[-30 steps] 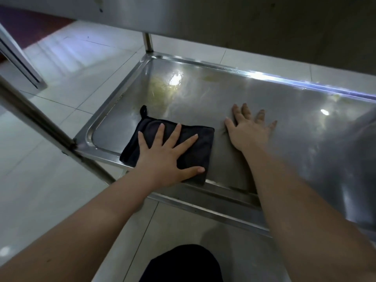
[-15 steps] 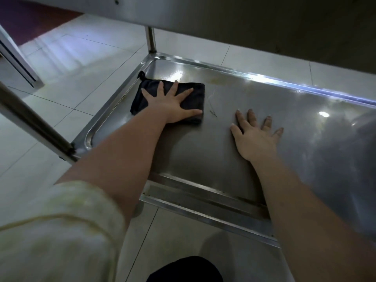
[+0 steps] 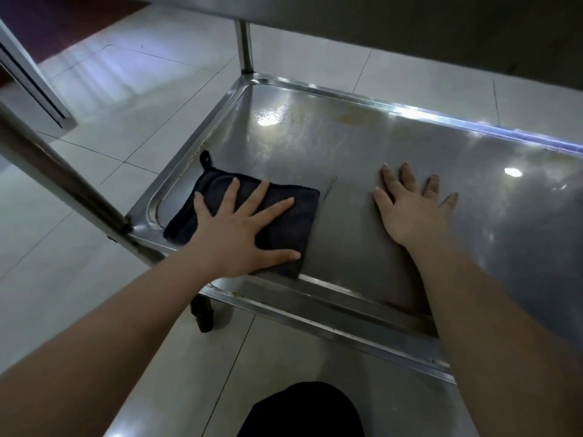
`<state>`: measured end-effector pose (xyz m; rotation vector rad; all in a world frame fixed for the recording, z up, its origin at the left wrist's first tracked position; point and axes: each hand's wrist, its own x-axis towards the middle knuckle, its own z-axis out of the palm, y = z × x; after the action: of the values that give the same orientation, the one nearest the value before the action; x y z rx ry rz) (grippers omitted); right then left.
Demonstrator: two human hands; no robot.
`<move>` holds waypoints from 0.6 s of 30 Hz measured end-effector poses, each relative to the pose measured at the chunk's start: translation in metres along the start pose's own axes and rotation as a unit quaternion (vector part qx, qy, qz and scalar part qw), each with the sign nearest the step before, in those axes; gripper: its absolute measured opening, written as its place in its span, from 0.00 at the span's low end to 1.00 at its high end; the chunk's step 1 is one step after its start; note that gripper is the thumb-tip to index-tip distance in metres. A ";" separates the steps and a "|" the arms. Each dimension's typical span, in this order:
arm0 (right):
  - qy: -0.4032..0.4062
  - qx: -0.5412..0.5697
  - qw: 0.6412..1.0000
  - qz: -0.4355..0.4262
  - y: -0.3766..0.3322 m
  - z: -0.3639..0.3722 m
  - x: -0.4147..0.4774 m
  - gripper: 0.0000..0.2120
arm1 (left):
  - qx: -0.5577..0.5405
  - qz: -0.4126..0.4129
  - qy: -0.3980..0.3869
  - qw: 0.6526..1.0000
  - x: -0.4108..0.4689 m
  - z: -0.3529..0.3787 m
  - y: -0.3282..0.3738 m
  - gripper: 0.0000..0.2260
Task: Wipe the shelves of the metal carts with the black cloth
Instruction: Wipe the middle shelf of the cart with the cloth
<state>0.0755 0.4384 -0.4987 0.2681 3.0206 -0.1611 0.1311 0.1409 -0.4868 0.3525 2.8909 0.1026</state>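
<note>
Folded black cloth [image 3: 285, 216] with hanging loop [image 3: 205, 159]

Black cloth [image 3: 285, 222], silver shelf [image 3: 362, 159]

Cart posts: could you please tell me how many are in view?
2. The far post rises from the shelf's far left corner; the near post stands at its near left corner, by the black cloth. Others may be out of frame.
</note>
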 end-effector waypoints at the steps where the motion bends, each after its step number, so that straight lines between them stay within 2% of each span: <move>1: -0.001 -0.001 1.000 -0.002 0.000 0.000 0.000 0.27 | -0.001 -0.001 -0.001 1.000 0.013 -0.003 -0.003 0.40; 7: -0.001 -0.030 0.999 -0.012 -0.003 -0.001 0.001 0.28 | -0.001 -0.017 0.003 1.000 0.120 -0.037 -0.017 0.44; 10: 0.019 -0.039 0.994 -0.101 -0.007 -0.002 -0.003 0.28 | -0.012 -0.048 0.002 0.999 0.148 -0.046 -0.011 0.44; 13: -0.006 -0.008 0.983 -0.181 -0.006 -0.005 -0.004 0.29 | -0.008 -0.049 0.005 0.999 0.146 -0.045 -0.007 0.42; 18: -0.032 -0.036 0.984 -0.172 -0.001 -0.003 -0.005 0.29 | 0.011 0.008 -0.025 1.000 0.073 -0.024 -0.010 0.41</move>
<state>0.0803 0.4364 -0.4947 -0.2624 2.9731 -0.0842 0.0545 0.1478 -0.4796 0.3781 2.8422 0.0627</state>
